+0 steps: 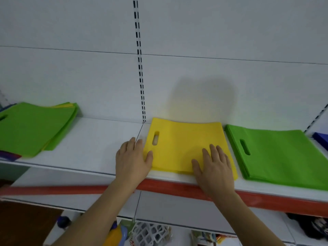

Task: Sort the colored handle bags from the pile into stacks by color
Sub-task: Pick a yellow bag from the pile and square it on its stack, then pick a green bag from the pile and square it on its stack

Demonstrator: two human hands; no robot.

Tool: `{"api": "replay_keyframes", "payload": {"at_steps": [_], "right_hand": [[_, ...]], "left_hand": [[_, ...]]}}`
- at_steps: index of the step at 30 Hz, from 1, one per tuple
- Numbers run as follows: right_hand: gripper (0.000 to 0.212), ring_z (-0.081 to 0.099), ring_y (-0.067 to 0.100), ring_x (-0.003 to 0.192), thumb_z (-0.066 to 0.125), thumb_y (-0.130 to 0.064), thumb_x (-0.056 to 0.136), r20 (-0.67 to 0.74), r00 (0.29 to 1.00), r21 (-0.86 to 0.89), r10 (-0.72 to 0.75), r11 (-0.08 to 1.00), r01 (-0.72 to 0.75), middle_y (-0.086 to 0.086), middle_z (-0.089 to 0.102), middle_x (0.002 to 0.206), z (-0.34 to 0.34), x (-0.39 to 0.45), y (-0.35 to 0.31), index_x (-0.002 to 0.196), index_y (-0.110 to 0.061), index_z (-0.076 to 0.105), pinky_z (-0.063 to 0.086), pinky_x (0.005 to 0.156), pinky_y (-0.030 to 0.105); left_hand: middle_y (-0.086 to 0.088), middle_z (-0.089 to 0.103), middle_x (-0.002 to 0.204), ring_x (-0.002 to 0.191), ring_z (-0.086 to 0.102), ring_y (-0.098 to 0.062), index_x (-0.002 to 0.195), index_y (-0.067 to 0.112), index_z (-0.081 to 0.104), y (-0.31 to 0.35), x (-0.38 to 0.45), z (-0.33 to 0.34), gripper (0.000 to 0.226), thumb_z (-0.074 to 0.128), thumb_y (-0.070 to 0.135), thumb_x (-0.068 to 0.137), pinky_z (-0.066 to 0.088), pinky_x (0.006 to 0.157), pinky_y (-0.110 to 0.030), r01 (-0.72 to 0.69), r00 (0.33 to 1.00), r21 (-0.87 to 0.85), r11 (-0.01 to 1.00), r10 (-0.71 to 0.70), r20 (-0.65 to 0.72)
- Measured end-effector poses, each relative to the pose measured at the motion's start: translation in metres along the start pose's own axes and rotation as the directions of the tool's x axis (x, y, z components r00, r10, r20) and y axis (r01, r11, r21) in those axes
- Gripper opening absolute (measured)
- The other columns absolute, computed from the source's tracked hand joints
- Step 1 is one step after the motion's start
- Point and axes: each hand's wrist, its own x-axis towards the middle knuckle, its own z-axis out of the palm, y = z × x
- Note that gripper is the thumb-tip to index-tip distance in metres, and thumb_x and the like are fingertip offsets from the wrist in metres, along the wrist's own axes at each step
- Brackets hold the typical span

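Yellow stack: yellow handle bags (pixel 184 139) lie flat on the white shelf (pixel 99 139), under and between both hands, handle slot toward the left hand.
Left hand (pixel 132 157): fingers straight and spread, palm down on the shelf against the yellow stack's left edge; thumb laid over that edge just below the slot.
Right hand (pixel 213 167): flat and spread wide, pressing on the near right part of the yellow stack; holds nothing.
Green stack: green handle bags (pixel 280 153) lie just right of the right hand, close beside the yellow stack but apart from it, slot facing the yellow one.
Mixed pile (pixel 33 126): well to the left of the left hand; a green bag on top, yellow edges showing in the layers beneath.
Blue item (pixel 321 139): at the far right edge, beyond the green stack; cannot tell what it is.
Shelf front: red strip (pixel 177 187) runs under both wrists.
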Motion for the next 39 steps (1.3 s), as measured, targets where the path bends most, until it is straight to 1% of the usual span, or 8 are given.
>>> {"api": "replay_keyframes", "payload": {"at_steps": [8, 13, 18, 25, 29, 32, 36, 39], "right_hand": [[0.072, 0.029, 0.039, 0.155, 0.03, -0.061, 0.104, 0.006, 0.982, 0.077, -0.187, 0.979, 0.186, 0.018, 0.043, 0.161, 0.006, -0.024, -0.094, 0.147, -0.01, 0.057, 0.031, 0.123, 0.058], [0.072, 0.027, 0.038, 0.156, 0.029, -0.062, 0.104, 0.013, 0.97, 0.073, -0.244, 0.967, 0.242, 0.018, 0.042, 0.162, -0.003, -0.029, -0.171, 0.15, -0.012, 0.053, 0.028, 0.124, 0.056], [0.076, 0.024, 0.036, 0.157, 0.023, -0.065, 0.104, 0.028, 0.955, 0.106, -0.294, 0.951, 0.29, 0.015, 0.037, 0.165, -0.006, -0.05, -0.276, 0.154, -0.014, 0.049, 0.025, 0.127, 0.054], [0.084, 0.019, 0.035, 0.159, 0.016, -0.067, 0.101, 0.102, 0.938, 0.138, -0.331, 0.939, 0.317, 0.015, 0.029, 0.169, 0.002, -0.072, -0.396, 0.159, -0.012, 0.04, 0.021, 0.129, 0.051], [0.082, 0.025, 0.037, 0.157, 0.019, -0.066, 0.102, 0.082, 0.937, 0.145, -0.34, 0.934, 0.326, 0.017, 0.035, 0.166, 0.008, -0.055, -0.444, 0.156, -0.011, 0.046, 0.025, 0.127, 0.053], [0.081, 0.023, 0.037, 0.157, 0.021, -0.066, 0.102, 0.087, 0.931, 0.125, -0.354, 0.931, 0.343, 0.017, 0.033, 0.167, 0.019, -0.036, -0.474, 0.157, -0.011, 0.043, 0.023, 0.128, 0.052], [0.075, 0.038, 0.043, 0.148, 0.033, -0.062, 0.1, 0.029, 0.938, 0.171, -0.345, 0.926, 0.336, 0.023, 0.048, 0.155, 0.04, -0.003, -0.516, 0.146, -0.007, 0.056, 0.035, 0.12, 0.056], [0.078, 0.038, 0.043, 0.148, 0.032, -0.064, 0.099, 0.044, 0.948, 0.188, -0.316, 0.934, 0.303, 0.023, 0.046, 0.157, 0.051, 0.019, -0.544, 0.147, -0.008, 0.056, 0.034, 0.12, 0.056]], "left_hand": [[-0.016, 0.051, 0.153, 0.144, 0.041, -0.038, 0.142, 0.01, 0.059, -0.079, -0.034, -0.031, 0.067, 0.04, 0.054, 0.095, 0.037, 0.118, -0.054, 0.058, 0.995, 0.069, 0.996, -0.052, -0.087], [-0.014, 0.049, 0.156, 0.146, 0.039, -0.035, 0.146, 0.012, 0.056, -0.153, -0.05, -0.065, 0.068, 0.038, 0.055, 0.096, 0.034, 0.119, -0.053, 0.103, 0.99, 0.081, 0.991, -0.094, -0.106], [-0.015, 0.051, 0.153, 0.142, 0.042, -0.036, 0.148, 0.012, 0.053, -0.251, -0.07, -0.109, 0.071, 0.032, 0.057, 0.097, 0.037, 0.117, -0.052, 0.138, 0.986, 0.1, 0.985, -0.127, -0.106], [-0.01, 0.039, 0.163, 0.151, 0.031, -0.031, 0.157, 0.017, 0.04, -0.361, -0.088, -0.141, 0.069, 0.032, 0.057, 0.101, 0.03, 0.123, -0.05, 0.201, 0.978, 0.128, 0.971, -0.193, -0.074], [-0.008, 0.037, 0.164, 0.152, 0.029, -0.03, 0.158, 0.018, 0.038, -0.407, -0.076, -0.145, 0.067, 0.037, 0.057, 0.104, 0.027, 0.125, -0.049, 0.231, 0.972, 0.106, 0.967, -0.224, -0.073], [-0.008, 0.039, 0.162, 0.151, 0.031, -0.03, 0.157, 0.016, 0.04, -0.433, -0.06, -0.144, 0.071, 0.031, 0.06, 0.102, 0.028, 0.124, -0.049, 0.235, 0.971, 0.109, 0.966, -0.229, -0.067], [-0.01, 0.047, 0.156, 0.147, 0.037, -0.031, 0.153, 0.014, 0.047, -0.469, -0.024, -0.142, 0.077, 0.026, 0.065, 0.099, 0.034, 0.12, -0.051, 0.223, 0.974, 0.151, 0.963, -0.215, -0.066], [-0.011, 0.051, 0.152, 0.143, 0.041, -0.033, 0.15, 0.013, 0.049, -0.495, 0.005, -0.144, 0.075, 0.029, 0.064, 0.099, 0.035, 0.119, -0.051, 0.215, 0.976, 0.206, 0.955, -0.206, -0.064]]}}
